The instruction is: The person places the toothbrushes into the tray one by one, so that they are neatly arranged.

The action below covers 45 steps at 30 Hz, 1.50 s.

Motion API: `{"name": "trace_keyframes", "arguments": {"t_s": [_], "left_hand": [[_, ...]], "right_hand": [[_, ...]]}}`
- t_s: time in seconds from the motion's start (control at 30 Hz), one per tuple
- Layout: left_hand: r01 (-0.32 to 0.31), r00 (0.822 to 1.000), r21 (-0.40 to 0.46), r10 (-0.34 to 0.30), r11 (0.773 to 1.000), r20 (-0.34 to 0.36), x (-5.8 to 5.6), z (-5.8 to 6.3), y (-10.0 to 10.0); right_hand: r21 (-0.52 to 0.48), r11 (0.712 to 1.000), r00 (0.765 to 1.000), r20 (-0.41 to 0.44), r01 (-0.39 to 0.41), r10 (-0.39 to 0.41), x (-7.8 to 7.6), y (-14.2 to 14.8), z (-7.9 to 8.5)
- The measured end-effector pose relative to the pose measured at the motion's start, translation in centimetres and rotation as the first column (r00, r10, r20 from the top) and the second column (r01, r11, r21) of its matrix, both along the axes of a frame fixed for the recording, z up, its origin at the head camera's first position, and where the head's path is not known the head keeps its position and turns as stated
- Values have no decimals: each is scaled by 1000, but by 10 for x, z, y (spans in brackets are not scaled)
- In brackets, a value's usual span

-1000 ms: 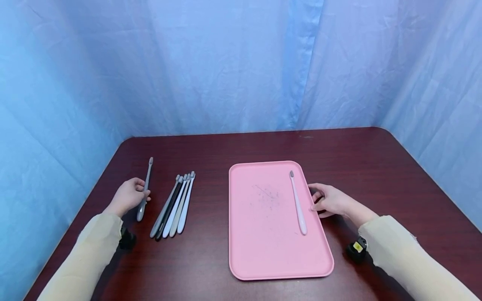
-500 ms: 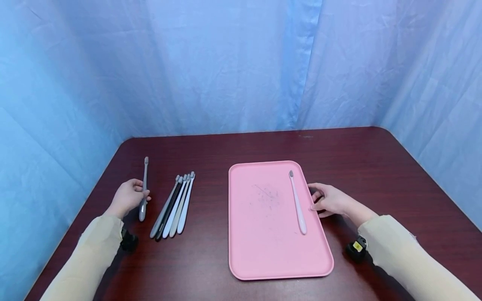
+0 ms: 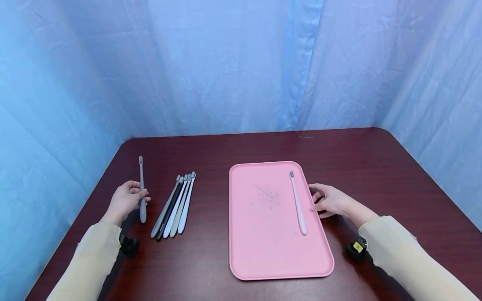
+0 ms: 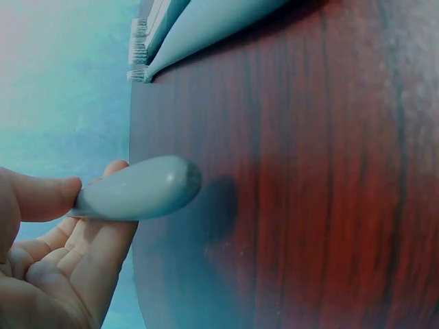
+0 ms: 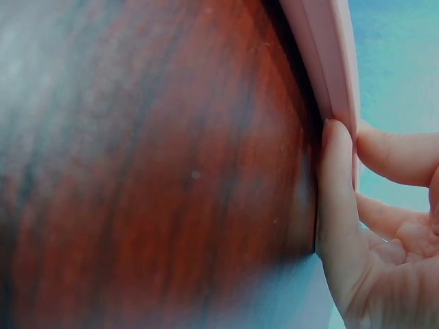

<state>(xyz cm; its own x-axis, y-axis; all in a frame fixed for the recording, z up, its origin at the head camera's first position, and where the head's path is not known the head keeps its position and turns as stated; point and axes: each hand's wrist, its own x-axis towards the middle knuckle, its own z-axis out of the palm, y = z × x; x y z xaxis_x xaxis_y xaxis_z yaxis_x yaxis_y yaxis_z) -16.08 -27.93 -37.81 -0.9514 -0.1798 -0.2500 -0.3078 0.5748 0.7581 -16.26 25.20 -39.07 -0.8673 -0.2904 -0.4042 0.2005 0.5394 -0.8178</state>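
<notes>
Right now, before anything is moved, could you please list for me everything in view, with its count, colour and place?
Table: 1, dark red-brown, across the middle of the head view
Curtain: count unclear, blue, behind and beside the table
Tray: 1, pink with dark marks, on the table
Tray toothbrush: 1, pale pinkish white, on the tray's right part
Toothbrush group: 5, left to right grey, black, white, beige, white, left of the tray
Held toothbrush: 1, grey, over the table's left side
Wrist devices: 2, black, one at each wrist
Sleeves: 2, cream, on the forearms
Left hand: 1, bare, gripping the held toothbrush
Right hand: 1, bare, pinching the tray's right rim
</notes>
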Motion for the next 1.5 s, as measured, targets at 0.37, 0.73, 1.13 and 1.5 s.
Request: {"name": "trace_keyframes", "arguments": {"t_s": [0.37,0.73,1.13,1.5], "left_hand": [[-26,998,27,28,999,-51,2,-8,-1],[3,995,44,1,999,-105,4,-2,14],[57,989,47,-50,997,-139,5,-1,30],[160,972,46,-150,986,-179,4,-1,48]], "right_hand": [[9,1000,1000,-8,-3,3,0,0,0],[22,1000,1000,-12,-5,5,0,0,-1],[16,1000,1000,-11,-5,5,0,0,-2],[16,1000,1000,-14,-2,2,-1,1,-2]]}}
